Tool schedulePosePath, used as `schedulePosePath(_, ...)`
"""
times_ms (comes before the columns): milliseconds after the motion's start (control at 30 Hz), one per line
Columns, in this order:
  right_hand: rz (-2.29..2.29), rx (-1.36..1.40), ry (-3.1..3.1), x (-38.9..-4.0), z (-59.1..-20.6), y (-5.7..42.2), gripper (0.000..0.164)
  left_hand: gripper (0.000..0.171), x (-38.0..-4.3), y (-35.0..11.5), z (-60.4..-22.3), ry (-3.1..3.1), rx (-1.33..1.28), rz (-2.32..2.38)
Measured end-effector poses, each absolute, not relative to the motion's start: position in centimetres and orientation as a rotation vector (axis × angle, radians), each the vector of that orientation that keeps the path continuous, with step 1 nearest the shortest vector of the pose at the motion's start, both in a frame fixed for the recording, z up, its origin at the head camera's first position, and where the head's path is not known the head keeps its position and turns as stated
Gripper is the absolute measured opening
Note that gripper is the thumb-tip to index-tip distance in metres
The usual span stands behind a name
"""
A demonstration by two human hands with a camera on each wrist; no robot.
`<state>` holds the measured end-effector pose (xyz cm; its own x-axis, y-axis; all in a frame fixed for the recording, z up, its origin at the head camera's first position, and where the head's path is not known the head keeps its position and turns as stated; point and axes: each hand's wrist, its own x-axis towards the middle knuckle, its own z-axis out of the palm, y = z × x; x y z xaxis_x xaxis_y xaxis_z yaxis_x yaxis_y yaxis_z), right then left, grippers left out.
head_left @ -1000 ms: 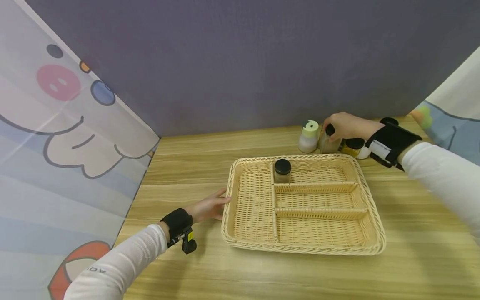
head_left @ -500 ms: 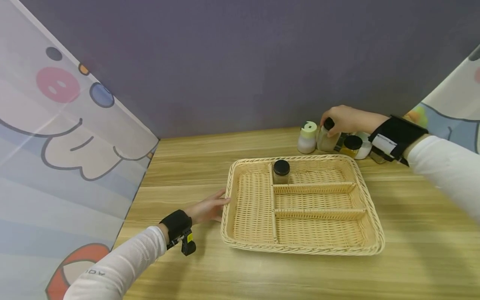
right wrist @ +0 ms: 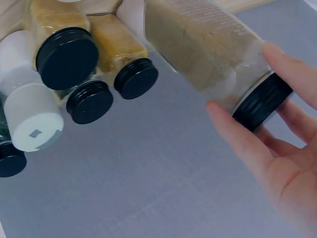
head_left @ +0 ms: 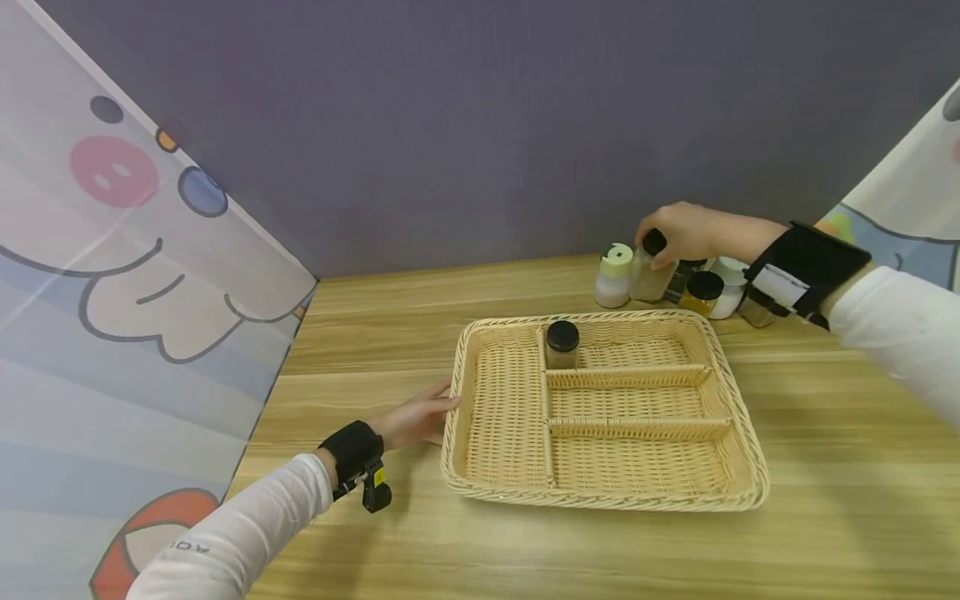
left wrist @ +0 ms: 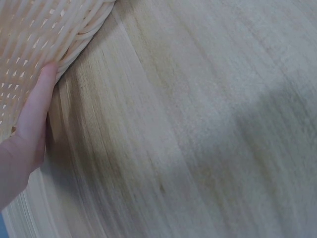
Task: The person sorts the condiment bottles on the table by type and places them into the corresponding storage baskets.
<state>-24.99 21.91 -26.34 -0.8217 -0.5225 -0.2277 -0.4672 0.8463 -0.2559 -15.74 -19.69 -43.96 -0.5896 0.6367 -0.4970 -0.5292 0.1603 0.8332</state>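
Note:
My right hand (head_left: 678, 233) pinches a square clear spice jar (head_left: 649, 279) near its black lid, at the back of the table. In the right wrist view that spice jar (right wrist: 203, 44) holds pale brown powder, with thumb and fingers on either side below the lid. My left hand (head_left: 411, 421) rests at the left side of a woven basket (head_left: 600, 502), fingers fairly straight. The left wrist view shows a finger (left wrist: 37, 106) lying along the basket's outer wall (left wrist: 29, 34). One black-lidded jar (head_left: 562, 346) stands in the basket's back compartment, by the long divider.
Left of the held jar stands a shaker with a pale green top (head_left: 613, 279). To its right cluster several jars, among them a yellow one (head_left: 702, 293) and a white-capped one (head_left: 729, 287). A grey wall (head_left: 480, 133) rises behind the table.
My right hand has shifted slightly left and up in the head view, and the jar under it now stands closer to the green-topped shaker. The left hand and basket stay put.

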Motion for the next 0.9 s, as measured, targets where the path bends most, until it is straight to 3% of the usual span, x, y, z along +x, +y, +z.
schedulePosePath(900, -0.295, -0.893, 2.697, -21.5, -26.4, 18.4, 0.037, 0.056, -15.8, -19.9, -43.8, 1.533, 0.125, 1.581)
